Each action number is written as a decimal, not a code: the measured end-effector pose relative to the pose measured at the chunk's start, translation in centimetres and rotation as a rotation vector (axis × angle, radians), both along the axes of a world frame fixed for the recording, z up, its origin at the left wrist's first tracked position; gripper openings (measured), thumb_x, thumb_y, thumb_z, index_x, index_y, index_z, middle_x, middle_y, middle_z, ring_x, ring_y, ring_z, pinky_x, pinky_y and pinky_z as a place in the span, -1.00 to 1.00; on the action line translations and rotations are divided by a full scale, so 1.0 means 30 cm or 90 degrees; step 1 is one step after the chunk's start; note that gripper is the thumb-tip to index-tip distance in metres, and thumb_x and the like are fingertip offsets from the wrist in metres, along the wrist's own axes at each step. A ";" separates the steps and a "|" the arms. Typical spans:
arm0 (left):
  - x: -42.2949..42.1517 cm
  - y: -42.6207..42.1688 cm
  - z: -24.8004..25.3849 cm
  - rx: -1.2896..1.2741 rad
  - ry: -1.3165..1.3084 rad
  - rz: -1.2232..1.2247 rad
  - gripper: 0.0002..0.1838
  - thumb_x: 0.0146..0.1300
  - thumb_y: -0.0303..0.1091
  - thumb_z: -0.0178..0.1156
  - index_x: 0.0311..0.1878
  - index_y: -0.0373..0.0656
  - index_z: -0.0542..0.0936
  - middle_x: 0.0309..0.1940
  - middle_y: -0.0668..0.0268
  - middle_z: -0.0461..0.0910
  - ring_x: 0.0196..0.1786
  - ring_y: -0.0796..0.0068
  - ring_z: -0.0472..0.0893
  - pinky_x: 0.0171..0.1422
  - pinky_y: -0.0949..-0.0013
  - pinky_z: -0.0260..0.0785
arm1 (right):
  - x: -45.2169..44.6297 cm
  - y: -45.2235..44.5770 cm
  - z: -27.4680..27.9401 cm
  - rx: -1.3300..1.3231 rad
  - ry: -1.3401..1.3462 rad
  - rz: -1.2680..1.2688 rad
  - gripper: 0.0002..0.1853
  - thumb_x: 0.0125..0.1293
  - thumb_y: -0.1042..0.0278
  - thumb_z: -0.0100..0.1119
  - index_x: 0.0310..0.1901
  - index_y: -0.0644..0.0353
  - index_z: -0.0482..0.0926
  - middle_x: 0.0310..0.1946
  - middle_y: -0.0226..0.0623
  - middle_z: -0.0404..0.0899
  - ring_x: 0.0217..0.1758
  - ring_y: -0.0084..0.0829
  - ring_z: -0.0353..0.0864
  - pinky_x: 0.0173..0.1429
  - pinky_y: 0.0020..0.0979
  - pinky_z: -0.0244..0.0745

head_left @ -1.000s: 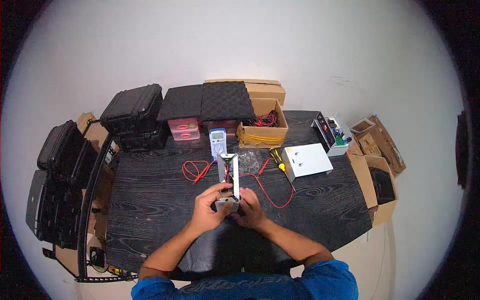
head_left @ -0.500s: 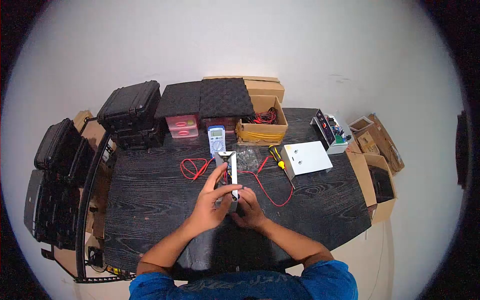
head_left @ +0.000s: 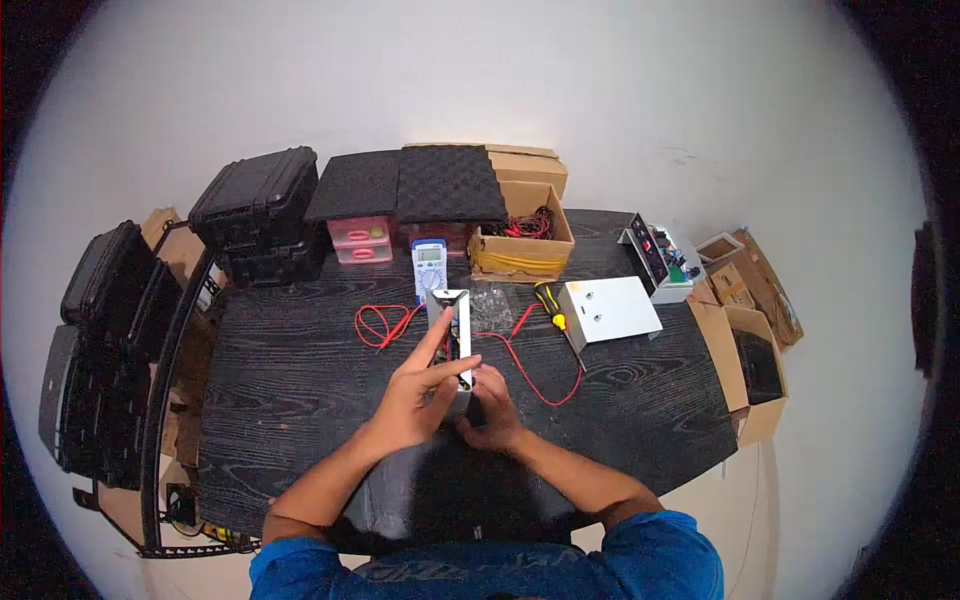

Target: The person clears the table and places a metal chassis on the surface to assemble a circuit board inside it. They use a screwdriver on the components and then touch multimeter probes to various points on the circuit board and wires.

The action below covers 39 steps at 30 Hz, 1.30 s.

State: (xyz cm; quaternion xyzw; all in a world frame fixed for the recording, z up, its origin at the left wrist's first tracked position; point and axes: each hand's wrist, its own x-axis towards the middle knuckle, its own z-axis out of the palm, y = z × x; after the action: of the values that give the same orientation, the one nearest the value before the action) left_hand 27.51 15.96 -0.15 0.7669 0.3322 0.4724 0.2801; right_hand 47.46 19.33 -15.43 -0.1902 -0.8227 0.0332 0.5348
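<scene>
Wires [head_left: 455,338] show inside the open metal box [head_left: 465,330] before me, near the middle of the table [head_left: 300,400]: its inside is bared and the top side uncovered. My right hand [head_left: 490,408] clasps its near right side, while my left hand [head_left: 408,400] lies spread over the opening, pinching nothing I can see, forefinger stretched toward the far end. Meter [head_left: 430,268], red probes [head_left: 525,318] and screwdriver [head_left: 558,318] lie unheld; whether the white panel [head_left: 615,308] to the right fits my box, I cannot tell.
</scene>
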 end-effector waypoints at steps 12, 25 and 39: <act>0.007 -0.002 0.001 0.004 -0.003 0.000 -0.60 0.23 -0.48 0.46 0.17 -0.12 0.76 0.66 -0.20 0.14 0.69 -0.11 0.22 0.64 0.08 0.18 | 0.001 0.002 0.007 -0.040 -0.018 0.013 -0.08 0.02 0.36 0.52 0.44 0.14 0.28 0.37 -0.04 0.35 0.47 0.07 0.42 0.54 0.29 0.25; 0.005 0.004 -0.017 -0.005 0.028 -0.004 -0.62 0.27 -0.49 0.42 0.18 -0.19 0.73 0.56 -0.07 0.39 0.66 -0.14 0.24 0.68 0.00 0.13 | 0.024 -0.005 0.058 -0.051 0.022 0.092 -0.23 0.31 0.17 0.35 0.49 0.24 0.29 0.48 0.03 0.30 0.53 0.09 0.37 0.59 0.24 0.21; 0.005 0.011 -0.024 0.014 0.016 -0.026 -0.57 0.29 -0.53 0.44 0.23 -0.15 0.68 0.52 0.00 0.45 0.66 -0.15 0.24 0.68 -0.02 0.16 | 0.050 0.713 0.206 -0.255 -0.434 -0.287 -0.82 0.29 0.39 0.25 -0.20 0.25 0.79 -0.22 0.05 0.78 -0.18 0.09 0.79 -0.02 0.07 0.67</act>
State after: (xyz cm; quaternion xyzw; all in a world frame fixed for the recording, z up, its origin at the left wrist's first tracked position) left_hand 27.66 16.28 -0.89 0.7824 0.3145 0.4607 0.2767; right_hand 48.97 40.73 -9.25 -0.4642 -0.8672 0.0096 0.1796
